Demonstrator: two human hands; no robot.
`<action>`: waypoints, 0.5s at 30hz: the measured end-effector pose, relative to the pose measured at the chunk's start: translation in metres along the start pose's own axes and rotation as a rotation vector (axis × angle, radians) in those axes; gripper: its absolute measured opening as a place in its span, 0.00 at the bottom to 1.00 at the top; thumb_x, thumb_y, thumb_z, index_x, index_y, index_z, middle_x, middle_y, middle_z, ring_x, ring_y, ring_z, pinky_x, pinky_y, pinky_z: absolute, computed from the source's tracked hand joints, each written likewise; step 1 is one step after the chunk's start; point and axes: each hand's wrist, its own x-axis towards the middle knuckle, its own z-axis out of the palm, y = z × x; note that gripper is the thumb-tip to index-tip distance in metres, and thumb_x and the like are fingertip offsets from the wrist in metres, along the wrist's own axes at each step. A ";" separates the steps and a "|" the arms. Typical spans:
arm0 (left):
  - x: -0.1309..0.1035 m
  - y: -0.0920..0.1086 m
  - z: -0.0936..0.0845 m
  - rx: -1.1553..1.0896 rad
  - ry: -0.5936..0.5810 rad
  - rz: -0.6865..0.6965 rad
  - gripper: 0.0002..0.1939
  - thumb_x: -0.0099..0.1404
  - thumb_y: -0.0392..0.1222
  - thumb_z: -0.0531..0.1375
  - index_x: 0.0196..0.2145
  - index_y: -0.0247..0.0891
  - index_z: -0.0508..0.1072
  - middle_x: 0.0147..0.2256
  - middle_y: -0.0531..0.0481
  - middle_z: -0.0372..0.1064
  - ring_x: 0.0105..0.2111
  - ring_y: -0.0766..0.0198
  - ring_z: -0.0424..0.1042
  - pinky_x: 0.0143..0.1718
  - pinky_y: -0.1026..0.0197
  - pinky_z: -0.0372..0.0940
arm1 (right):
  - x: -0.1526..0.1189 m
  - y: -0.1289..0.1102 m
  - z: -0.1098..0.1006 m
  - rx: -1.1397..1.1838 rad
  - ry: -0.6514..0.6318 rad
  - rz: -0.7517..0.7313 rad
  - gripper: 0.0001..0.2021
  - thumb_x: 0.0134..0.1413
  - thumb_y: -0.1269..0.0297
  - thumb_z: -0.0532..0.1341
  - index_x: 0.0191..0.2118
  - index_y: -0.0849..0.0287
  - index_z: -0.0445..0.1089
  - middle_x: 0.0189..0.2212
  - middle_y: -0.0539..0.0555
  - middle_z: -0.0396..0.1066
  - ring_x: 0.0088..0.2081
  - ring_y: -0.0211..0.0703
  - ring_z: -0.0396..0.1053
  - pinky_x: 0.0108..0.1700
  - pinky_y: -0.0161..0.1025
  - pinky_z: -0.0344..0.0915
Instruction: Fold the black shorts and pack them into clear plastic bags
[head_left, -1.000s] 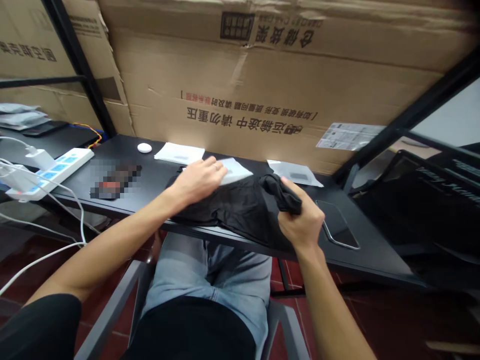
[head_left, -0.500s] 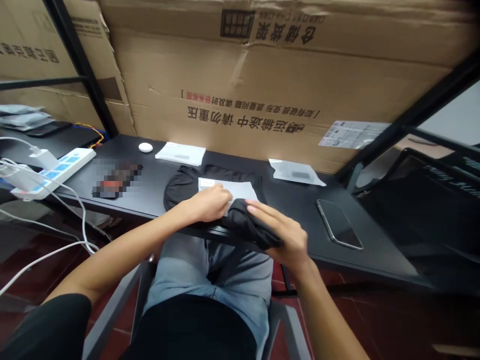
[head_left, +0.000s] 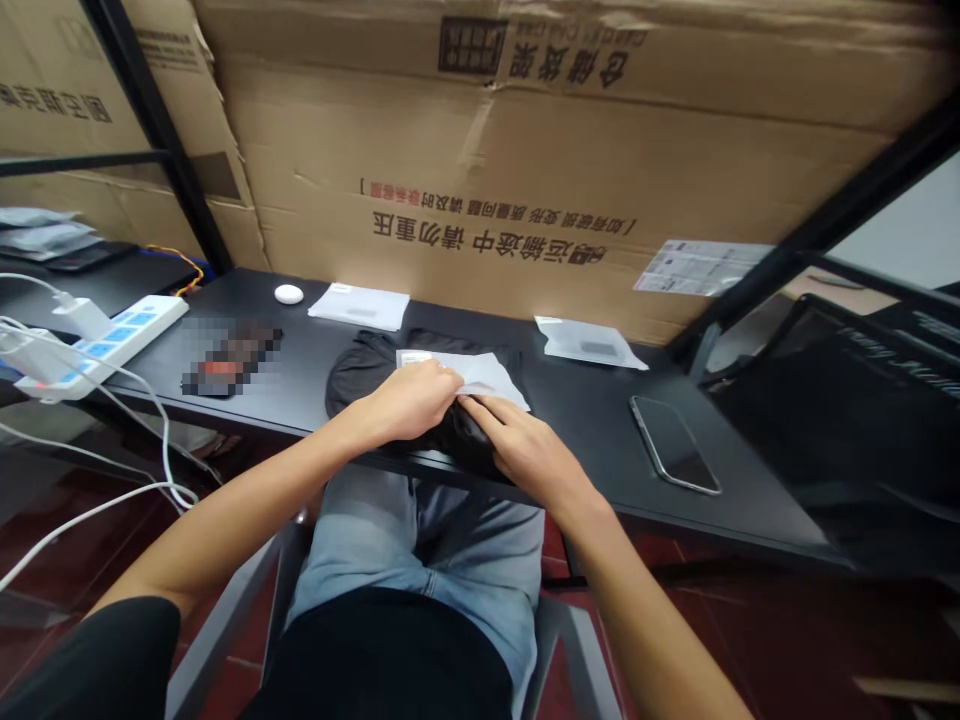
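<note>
My left hand (head_left: 420,398) is closed on the near edge of a whitish plastic bag (head_left: 491,374), which lies on dark fabric at the desk's front. Right beside it, my right hand (head_left: 534,452) presses a bunched black cloth (head_left: 466,438) against the bag's edge, fingers together. Both hands nearly touch at the fingertips. How far the cloth goes inside the bag is hidden by the hands. More black fabric (head_left: 351,372) spreads out to the left of and behind the bag.
On the black desk (head_left: 592,420) lie a phone (head_left: 675,445) at right, two more whitish bags (head_left: 360,306) (head_left: 589,343) at the back, and a white oval object (head_left: 289,294). A power strip (head_left: 124,335) with white cables is at left. Cardboard (head_left: 480,150) stands behind.
My right hand has moved left and slightly up with the black cloth, up to my left hand at the bag's edge. The left hand has stayed nearly in place.
</note>
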 end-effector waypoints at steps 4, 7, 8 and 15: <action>-0.006 0.014 -0.004 0.126 0.027 -0.071 0.20 0.77 0.30 0.54 0.57 0.37 0.82 0.59 0.36 0.81 0.62 0.44 0.75 0.55 0.46 0.76 | 0.015 -0.022 -0.011 -0.157 -0.111 0.268 0.33 0.67 0.85 0.52 0.74 0.63 0.68 0.68 0.69 0.76 0.67 0.58 0.78 0.58 0.47 0.83; -0.007 0.014 0.001 0.050 0.068 -0.083 0.22 0.81 0.34 0.52 0.64 0.41 0.79 0.65 0.39 0.77 0.64 0.46 0.72 0.58 0.46 0.76 | 0.029 -0.031 -0.016 -0.256 -0.194 0.407 0.26 0.72 0.81 0.52 0.69 0.66 0.70 0.59 0.71 0.80 0.57 0.59 0.84 0.47 0.44 0.83; -0.006 0.012 0.003 0.015 0.076 -0.070 0.23 0.81 0.34 0.52 0.64 0.41 0.79 0.67 0.41 0.77 0.63 0.47 0.72 0.60 0.46 0.75 | 0.033 -0.031 -0.016 -0.274 -0.214 0.424 0.23 0.74 0.80 0.51 0.67 0.66 0.72 0.56 0.71 0.82 0.53 0.59 0.85 0.45 0.43 0.82; 0.001 -0.005 0.018 -0.151 0.175 -0.024 0.24 0.86 0.39 0.48 0.67 0.45 0.79 0.66 0.46 0.79 0.67 0.49 0.71 0.69 0.46 0.70 | 0.044 -0.010 0.003 -0.209 -0.178 0.281 0.20 0.76 0.77 0.51 0.62 0.66 0.75 0.47 0.72 0.84 0.48 0.59 0.85 0.49 0.49 0.81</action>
